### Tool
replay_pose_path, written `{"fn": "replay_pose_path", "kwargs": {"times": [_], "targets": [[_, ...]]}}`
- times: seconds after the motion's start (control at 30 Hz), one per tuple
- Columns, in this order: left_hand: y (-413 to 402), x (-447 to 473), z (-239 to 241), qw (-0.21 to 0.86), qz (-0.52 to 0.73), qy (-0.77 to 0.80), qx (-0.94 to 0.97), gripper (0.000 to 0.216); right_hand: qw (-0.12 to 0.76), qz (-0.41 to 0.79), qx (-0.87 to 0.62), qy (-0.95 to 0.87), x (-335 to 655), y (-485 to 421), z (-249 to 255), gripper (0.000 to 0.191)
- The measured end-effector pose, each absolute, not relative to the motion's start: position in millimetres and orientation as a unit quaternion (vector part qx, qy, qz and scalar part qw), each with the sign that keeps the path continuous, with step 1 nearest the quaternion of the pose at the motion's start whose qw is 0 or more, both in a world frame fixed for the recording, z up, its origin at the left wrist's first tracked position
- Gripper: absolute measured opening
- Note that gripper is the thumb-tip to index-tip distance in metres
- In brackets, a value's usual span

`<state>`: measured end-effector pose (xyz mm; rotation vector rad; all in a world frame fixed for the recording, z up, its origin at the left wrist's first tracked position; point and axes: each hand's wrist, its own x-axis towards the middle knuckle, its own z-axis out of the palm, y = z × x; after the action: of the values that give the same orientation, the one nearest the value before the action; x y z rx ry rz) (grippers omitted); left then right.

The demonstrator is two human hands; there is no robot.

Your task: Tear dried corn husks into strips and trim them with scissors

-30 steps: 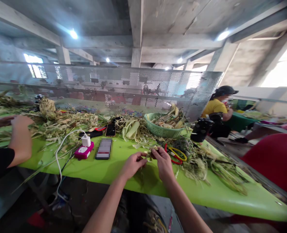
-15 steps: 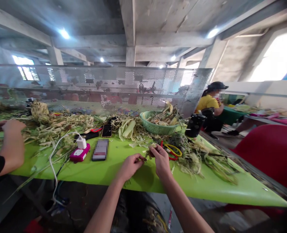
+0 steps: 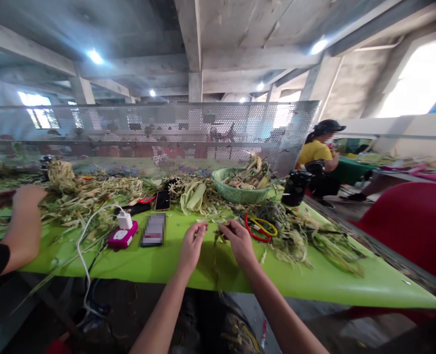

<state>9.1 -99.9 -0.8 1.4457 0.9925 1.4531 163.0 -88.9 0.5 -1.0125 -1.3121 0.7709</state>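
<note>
Above the green table top, my right hand (image 3: 239, 240) pinches a small bunch of dried, brownish-green corn husk (image 3: 220, 235), from which a thin strand hangs down. Just left of it, my left hand (image 3: 193, 245) has thumb and fingertips pressed together; a light sliver may show at the tips, too small to name. A gap separates the two hands. Scissors with red and yellow handles (image 3: 264, 228) lie right of my right hand. Pale husk leaves (image 3: 195, 197) rest beyond my left hand.
A green basket (image 3: 240, 195) of husks stands at the back, beside a black container (image 3: 295, 189). Left are a phone (image 3: 153, 230), a pink power block (image 3: 122, 235) with a white cable, and a neighbour's arm (image 3: 26, 231). Shredded husk (image 3: 290, 246) lies right. A metal mesh screen (image 3: 159, 137) backs the table.
My hands have drawn apart, the left one turning more upright. The husk bunch stays in my right hand, and a strand now dangles below it. The neighbour's arm has shifted slightly right.
</note>
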Motion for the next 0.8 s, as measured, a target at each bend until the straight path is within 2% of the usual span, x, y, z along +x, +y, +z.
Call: {"fn": "replay_pose_path", "kwargs": {"times": [0.13,0.3,0.4,0.57,0.8], "targets": [[-93,14,-6,0.395,0.532,0.409,0.627,0.033,0.569,0.273,-0.448,-0.634,159,-92,-1,0.023],[-88,15,-6,0.439,0.497,0.382,0.643,0.030,0.570,0.212,-0.442,-0.660,160,-93,0,0.018],[-86,15,-5,0.481,0.493,0.360,0.630,0.029,0.578,0.235,-0.439,-0.646,159,-92,0,0.020],[-82,17,-4,0.547,0.585,0.354,0.483,0.023,0.603,0.332,-0.431,-0.584,159,-90,1,0.034],[-80,24,-7,0.574,0.637,0.316,0.407,0.024,0.521,0.369,-0.442,-0.630,157,-90,-1,0.028]]}}
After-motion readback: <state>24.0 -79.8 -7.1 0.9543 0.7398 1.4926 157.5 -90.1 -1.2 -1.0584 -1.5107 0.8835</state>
